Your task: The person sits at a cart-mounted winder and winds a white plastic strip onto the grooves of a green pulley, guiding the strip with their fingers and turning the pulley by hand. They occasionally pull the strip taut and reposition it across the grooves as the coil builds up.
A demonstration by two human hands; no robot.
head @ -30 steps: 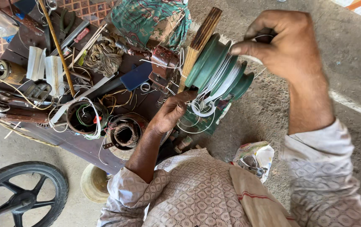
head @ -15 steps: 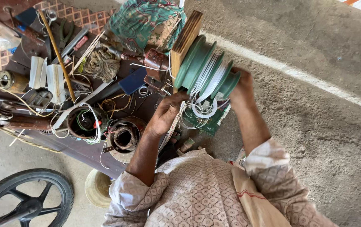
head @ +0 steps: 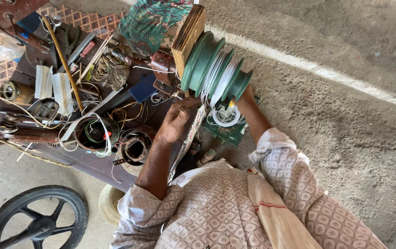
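Left hand (head: 175, 121) pinches thin white wire (head: 220, 76) just left of the green spool (head: 214, 67); right hand (head: 246, 95) behind it, grip hidden — wire light, springy, best held at the strand.

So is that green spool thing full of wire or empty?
Partly wound: white wire fills some grooves of the green spool, while its other grooves show bare green.

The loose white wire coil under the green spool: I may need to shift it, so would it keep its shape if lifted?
Probably not. The white wire coil looks thin, unbound, so loops would likely sag and spring apart. Seemingly light. It runs up onto the green spool, so it may tug.
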